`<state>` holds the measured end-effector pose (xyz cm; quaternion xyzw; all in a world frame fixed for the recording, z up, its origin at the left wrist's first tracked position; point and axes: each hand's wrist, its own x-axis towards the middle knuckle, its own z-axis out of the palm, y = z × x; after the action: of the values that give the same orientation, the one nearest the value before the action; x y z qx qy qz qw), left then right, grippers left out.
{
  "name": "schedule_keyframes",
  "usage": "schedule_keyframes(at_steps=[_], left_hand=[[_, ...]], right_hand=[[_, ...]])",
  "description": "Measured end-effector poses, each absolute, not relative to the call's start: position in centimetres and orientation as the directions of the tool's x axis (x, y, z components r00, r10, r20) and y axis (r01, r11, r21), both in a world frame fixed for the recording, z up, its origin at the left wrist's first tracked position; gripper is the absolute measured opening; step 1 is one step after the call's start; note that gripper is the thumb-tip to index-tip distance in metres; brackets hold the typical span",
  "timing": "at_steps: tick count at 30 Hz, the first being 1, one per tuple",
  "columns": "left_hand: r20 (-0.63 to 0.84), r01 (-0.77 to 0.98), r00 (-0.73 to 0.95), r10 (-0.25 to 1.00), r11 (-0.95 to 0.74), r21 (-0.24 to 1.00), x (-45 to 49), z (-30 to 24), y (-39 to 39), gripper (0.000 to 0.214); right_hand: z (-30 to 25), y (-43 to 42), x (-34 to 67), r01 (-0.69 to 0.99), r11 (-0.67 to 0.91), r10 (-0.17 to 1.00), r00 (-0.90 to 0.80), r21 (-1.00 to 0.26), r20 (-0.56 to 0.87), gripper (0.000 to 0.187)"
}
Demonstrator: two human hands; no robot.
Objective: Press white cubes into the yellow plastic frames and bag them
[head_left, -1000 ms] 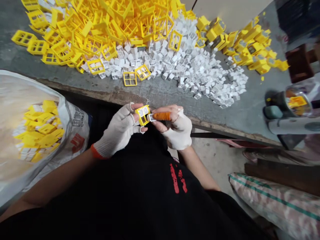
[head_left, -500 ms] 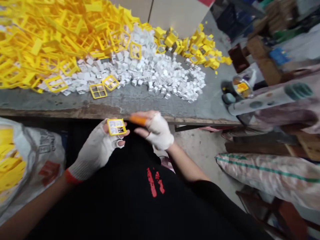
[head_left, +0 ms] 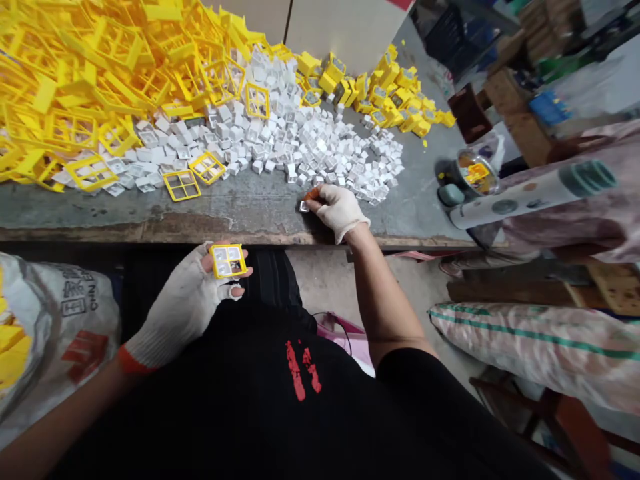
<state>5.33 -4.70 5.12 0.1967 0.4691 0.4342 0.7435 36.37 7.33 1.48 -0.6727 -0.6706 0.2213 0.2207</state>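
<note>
My left hand (head_left: 193, 293), in a white fingerless glove, holds a small yellow four-pane frame (head_left: 229, 261) just below the table edge. White pieces fill three of its panes; the lower right one shows fingers behind it. Over the table, my right hand (head_left: 334, 208), also gloved, pinches a small white square piece (head_left: 303, 207) between thumb and fingertips; orange covering shows on a finger. Just beyond lies a heap of small white pieces (head_left: 325, 150). Two loose yellow frames, one a four-pane frame (head_left: 181, 185), lie at the front of the heap.
A large pile of yellow frames (head_left: 115, 73) covers the table's left side. Yellow blocks (head_left: 395, 93) lie at the back right, near a bowl (head_left: 477, 172) and a rolled tube (head_left: 530, 193). A white sack (head_left: 85, 320) with yellow parts stands at left.
My right hand has moved from near the left hand forward and right onto the table, and now pinches a white piece. My left hand still holds the frame, almost unmoved.
</note>
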Motion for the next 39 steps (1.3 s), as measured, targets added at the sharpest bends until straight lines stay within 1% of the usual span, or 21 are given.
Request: schedule_keyframes(at_steps=[1,3,6,8,11,12,14,15,17,20,22,24,27,30,33,35,36,37,38,39], left_hand=[[-0.529,-0.457,0.183,0.829,0.548,0.701,5.3,5.1,-4.7,0.034],[-0.528,-0.452,0.181,0.830,0.547,0.705,5.2,5.2,-4.7,0.036],[-0.518,-0.461,0.179,0.836,0.537,0.707,4.9,5.0,-4.8,0.040],[-0.513,-0.476,0.178,0.840,0.530,0.702,4.7,4.8,-4.8,0.042],[-0.494,-0.491,0.190,0.848,0.518,0.700,4.6,4.3,-4.7,0.044],[-0.486,-0.493,0.196,0.852,0.514,0.702,4.7,4.2,-4.7,0.043],[-0.476,-0.497,0.202,0.856,0.508,0.703,4.8,4.1,-4.7,0.041],[-0.473,-0.500,0.204,0.857,0.507,0.702,4.9,4.1,-4.7,0.040],[-0.462,-0.512,0.206,0.863,0.498,0.700,5.1,4.2,-4.8,0.042],[-0.438,-0.527,0.220,0.871,0.484,0.698,5.3,4.2,-4.9,0.046],[-0.435,-0.536,0.231,0.870,0.487,0.690,5.4,4.1,-4.9,0.048],[-0.438,-0.547,0.234,0.868,0.490,0.679,5.3,4.0,-4.8,0.048],[-0.451,-0.549,0.230,0.863,0.497,0.672,5.3,4.2,-4.7,0.045],[-0.475,-0.561,0.193,0.859,0.493,0.664,5.2,4.7,-4.5,0.045],[-0.523,-0.576,0.121,0.844,0.489,0.655,4.8,4.9,-3.9,0.047],[-0.542,-0.563,0.102,0.834,0.498,0.660,4.2,4.8,-3.3,0.048],[-0.542,-0.552,0.096,0.835,0.498,0.669,3.8,4.6,-3.0,0.048],[-0.536,-0.543,0.085,0.840,0.491,0.682,3.4,4.4,-2.7,0.048],[-0.529,-0.536,0.074,0.845,0.481,0.694,3.0,4.1,-2.4,0.049],[-0.523,-0.533,0.061,0.850,0.471,0.703,2.5,3.7,-2.1,0.049]], right_hand=[[1.6,7.3,36.1,0.792,0.027,0.999,-0.038,-0.610,-0.005,0.017],[1.7,6.9,36.0,0.758,0.080,0.997,-0.061,-0.647,0.051,0.021],[1.8,5.5,36.2,0.727,0.082,0.979,0.071,-0.681,0.193,0.031],[1.7,4.2,36.1,0.777,0.044,0.967,0.125,-0.628,0.223,0.031],[1.3,3.1,35.2,0.884,0.007,0.980,0.086,-0.468,0.178,0.035],[1.1,3.0,34.8,0.904,0.004,0.983,0.076,-0.428,0.169,0.034],[0.8,2.8,34.1,0.916,0.017,0.980,0.064,-0.401,0.187,0.025],[0.8,2.6,33.6,0.911,0.047,0.976,0.046,-0.410,0.214,0.020],[1.2,1.7,32.6,0.871,0.181,0.954,-0.044,-0.457,0.296,0.015],[2.4,-0.7,30.5,0.716,0.453,0.878,-0.256,-0.531,0.404,0.018],[3.3,-1.9,29.2,0.614,0.558,0.828,-0.367,-0.558,0.424,0.020],[3.8,-2.4,28.1,0.558,0.604,0.797,-0.435,-0.569,0.419,0.022],[3.6,-2.2,27.1,0.506,0.659,0.751,-0.480,-0.557,0.453,0.025],[2.7,-1.9,26.2,0.475,0.722,0.692,-0.508,-0.504,0.513,0.031],[2.2,-1.3,25.6,0.470,0.766,0.643,-0.545,-0.438,0.538,0.034],[2.7,0.2,26.5,0.489,0.768,0.640,-0.552,-0.414,0.534,0.033],[3.4,1.6,27.5,0.530,0.739,0.670,-0.518,-0.416,0.531,0.032],[4.2,3.4,28.8,0.598,0.676,0.728,-0.456,-0.430,0.511,0.031],[5.2,5.7,30.3,0.682,0.576,0.799,-0.355,-0.450,0.485,0.030],[6.2,8.5,32.0,0.786,0.406,0.881,-0.199,-0.467,0.430,0.028]])
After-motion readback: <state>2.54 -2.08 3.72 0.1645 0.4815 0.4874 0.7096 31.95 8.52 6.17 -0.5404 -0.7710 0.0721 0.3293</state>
